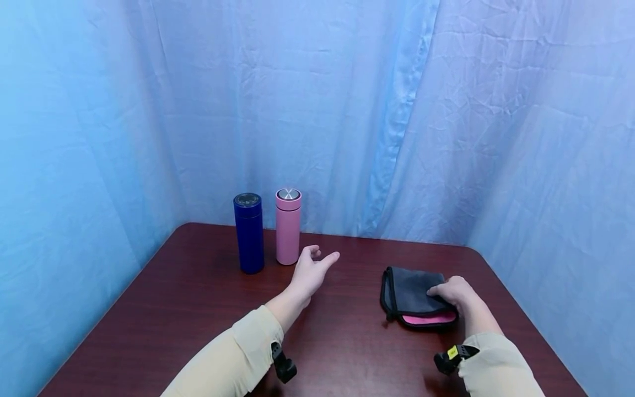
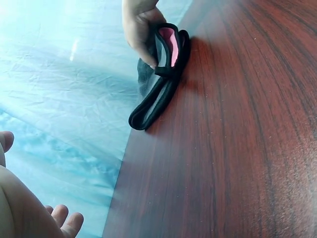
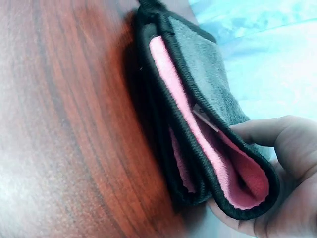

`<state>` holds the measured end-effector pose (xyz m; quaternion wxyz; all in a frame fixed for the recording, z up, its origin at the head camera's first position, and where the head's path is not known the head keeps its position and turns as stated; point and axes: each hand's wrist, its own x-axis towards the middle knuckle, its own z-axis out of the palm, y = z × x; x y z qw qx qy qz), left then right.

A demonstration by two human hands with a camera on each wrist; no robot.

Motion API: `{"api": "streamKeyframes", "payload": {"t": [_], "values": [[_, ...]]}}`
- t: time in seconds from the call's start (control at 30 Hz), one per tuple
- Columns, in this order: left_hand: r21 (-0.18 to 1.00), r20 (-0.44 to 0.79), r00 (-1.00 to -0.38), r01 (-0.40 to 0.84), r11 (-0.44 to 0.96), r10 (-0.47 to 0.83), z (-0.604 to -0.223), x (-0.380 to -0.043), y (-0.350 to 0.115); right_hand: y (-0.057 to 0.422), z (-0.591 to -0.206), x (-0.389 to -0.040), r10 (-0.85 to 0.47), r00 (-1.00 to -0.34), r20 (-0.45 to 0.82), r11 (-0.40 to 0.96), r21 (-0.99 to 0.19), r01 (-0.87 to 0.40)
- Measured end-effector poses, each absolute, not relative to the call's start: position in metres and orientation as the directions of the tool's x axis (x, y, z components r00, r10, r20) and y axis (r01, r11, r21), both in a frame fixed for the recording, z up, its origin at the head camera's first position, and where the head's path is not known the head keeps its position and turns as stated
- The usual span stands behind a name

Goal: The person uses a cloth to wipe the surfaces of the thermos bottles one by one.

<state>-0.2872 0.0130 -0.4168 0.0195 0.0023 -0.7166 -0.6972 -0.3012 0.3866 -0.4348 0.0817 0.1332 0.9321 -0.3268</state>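
Pinching the folded gray cloth (image 1: 409, 289) at right, the right grip (image 1: 457, 292) should hold every layer evenly, the left grip (image 1: 310, 274) spread, empty.

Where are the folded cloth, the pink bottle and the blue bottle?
Folded cloth (image 1: 410, 294): head view, on its grey upper face.
Pink bottle (image 1: 288, 231): head view, middle of its body.
Blue bottle (image 1: 250, 237): head view, middle of its body.

The left sleeve (image 1: 230, 353) and the right sleeve (image 1: 501, 369) are of cream fabric, a little wrinkled. The left wrist device (image 1: 284, 365) is small and black; the right wrist device (image 1: 446, 362), also black, carries a yellow label (image 1: 452, 352).
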Motion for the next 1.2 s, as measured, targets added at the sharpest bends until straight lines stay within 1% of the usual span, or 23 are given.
{"api": "streamKeyframes", "payload": {"t": [0.17, 0.4, 0.57, 0.73, 0.9, 1.07, 1.2], "values": [[0.999, 0.031, -0.999, 0.030, 0.027, -0.019, -0.412, -0.289, 0.010, 0.387, -0.430, -0.303, 0.160, -0.954, -0.255, 0.679, -0.673, 0.294], [0.998, 0.055, -0.998, 0.055, 0.026, -0.006, -0.392, -0.292, 0.002, 0.378, -0.409, -0.303, 0.168, -0.963, -0.209, 0.517, -0.813, 0.267], [0.994, 0.102, -0.995, 0.103, 0.046, 0.015, -0.378, -0.289, -0.006, 0.367, -0.388, -0.298, 0.139, -0.974, -0.180, 0.481, -0.848, 0.225], [0.982, 0.169, -0.985, 0.171, 0.077, 0.035, -0.365, -0.287, -0.013, 0.356, -0.370, -0.296, 0.105, -0.989, -0.108, 0.447, -0.883, 0.144], [0.967, 0.227, -0.973, 0.230, 0.106, 0.041, -0.354, -0.284, -0.024, 0.344, -0.354, -0.294, 0.100, -0.994, -0.043, 0.360, -0.930, 0.076], [0.952, 0.270, -0.962, 0.273, 0.138, 0.036, -0.351, -0.278, -0.035, 0.332, -0.343, -0.286, 0.057, -0.998, -0.003, 0.265, -0.964, 0.018], [0.946, 0.286, -0.957, 0.288, 0.147, 0.039, -0.354, -0.272, -0.042, 0.320, -0.338, -0.275, 0.012, -1.000, 0.017, 0.255, -0.967, -0.014]]}}
